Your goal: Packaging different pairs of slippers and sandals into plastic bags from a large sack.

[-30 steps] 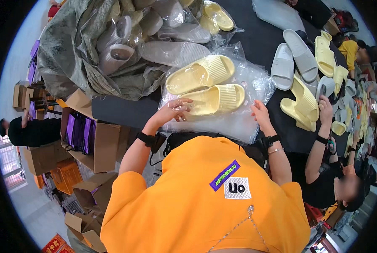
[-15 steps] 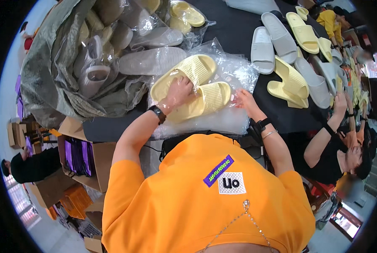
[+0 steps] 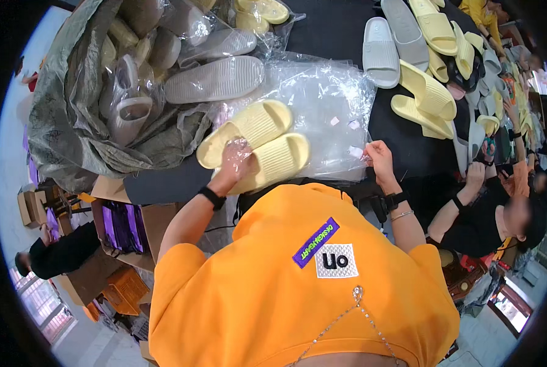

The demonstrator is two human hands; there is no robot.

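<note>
A pair of pale yellow slide slippers (image 3: 279, 156) lies side by side, toes to the upper right, close in front of my body. My left hand (image 3: 238, 162) is closed on their heel ends, with shiny clear film around its fingers. To the right lies a stack of clear plastic bags (image 3: 310, 92) with small pinkish-white slips on it. My right hand (image 3: 380, 160) pinches at the stack's lower right edge, beside a white slip (image 3: 356, 151). Whether the fingers have hold of the bag film or the slip is hard to make out.
At the left a large grey-green woven sack (image 3: 71, 116) holds bagged slippers, with a grey bagged slipper (image 3: 215, 79) at its edge. Loose yellow and grey slippers (image 3: 381, 52) cover the black table's right side. Co-workers sit at the right; a cardboard box (image 3: 154, 223) stands lower left.
My left hand has drawn the yellow slippers left and toward me, uncovering more of the bag stack. My right hand has shifted slightly right and down, its fingers now pinched at the stack's edge.
</note>
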